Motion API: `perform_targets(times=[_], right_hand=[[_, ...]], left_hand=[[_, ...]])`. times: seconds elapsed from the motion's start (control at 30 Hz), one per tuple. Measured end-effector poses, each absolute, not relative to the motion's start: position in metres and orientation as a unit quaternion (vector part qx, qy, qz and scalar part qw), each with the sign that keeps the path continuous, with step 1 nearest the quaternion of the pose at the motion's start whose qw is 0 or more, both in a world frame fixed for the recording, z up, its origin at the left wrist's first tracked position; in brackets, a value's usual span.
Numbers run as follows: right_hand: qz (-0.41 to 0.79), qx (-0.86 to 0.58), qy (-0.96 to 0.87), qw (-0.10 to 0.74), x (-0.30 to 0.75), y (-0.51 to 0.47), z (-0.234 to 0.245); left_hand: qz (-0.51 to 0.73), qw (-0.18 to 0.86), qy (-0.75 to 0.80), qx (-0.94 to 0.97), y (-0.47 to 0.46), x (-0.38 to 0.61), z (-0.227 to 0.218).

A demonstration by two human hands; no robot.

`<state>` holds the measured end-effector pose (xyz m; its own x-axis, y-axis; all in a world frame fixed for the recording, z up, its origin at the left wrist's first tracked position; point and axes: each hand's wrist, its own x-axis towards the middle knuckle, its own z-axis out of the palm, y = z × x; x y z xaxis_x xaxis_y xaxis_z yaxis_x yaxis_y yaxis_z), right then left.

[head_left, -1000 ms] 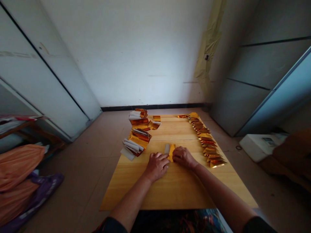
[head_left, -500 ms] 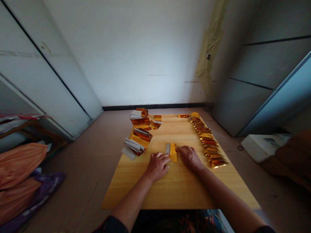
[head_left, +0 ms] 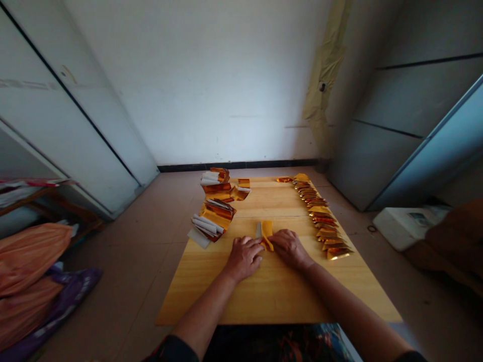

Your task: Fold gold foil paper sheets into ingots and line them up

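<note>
Left hand (head_left: 244, 258) and right hand (head_left: 290, 249), fingers together on a gold foil strip (head_left: 267, 234)

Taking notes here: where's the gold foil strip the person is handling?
In the head view, the gold foil strip lies on the wooden board between the left hand and right hand, just right of a grey paper strip.
</note>
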<state>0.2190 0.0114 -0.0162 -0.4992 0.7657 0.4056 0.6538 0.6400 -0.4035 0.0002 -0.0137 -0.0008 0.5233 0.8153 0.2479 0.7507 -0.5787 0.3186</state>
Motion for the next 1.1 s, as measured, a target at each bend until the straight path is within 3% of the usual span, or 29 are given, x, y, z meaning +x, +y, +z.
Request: perform_targets(times=[0.23, 0.73, 1.1], right_hand=[[0.054, -0.419, -0.869, 0.259, 0.213, 0.014, -0.008], [0.159, -0.417, -0.862, 0.239, 0.211, 0.038, -0.013], [0.142, -0.433, -0.869, 0.194, 0.21, 0.042, -0.01]], left_hand=[[0.183, 0.088, 0.446, 0.872, -0.014, 0.0, 0.0], [0.164, 0.091, 0.448, 0.874, -0.014, -0.001, 0.001], [0.133, 0.045, 0.432, 0.891, -0.014, -0.002, 0.008]])
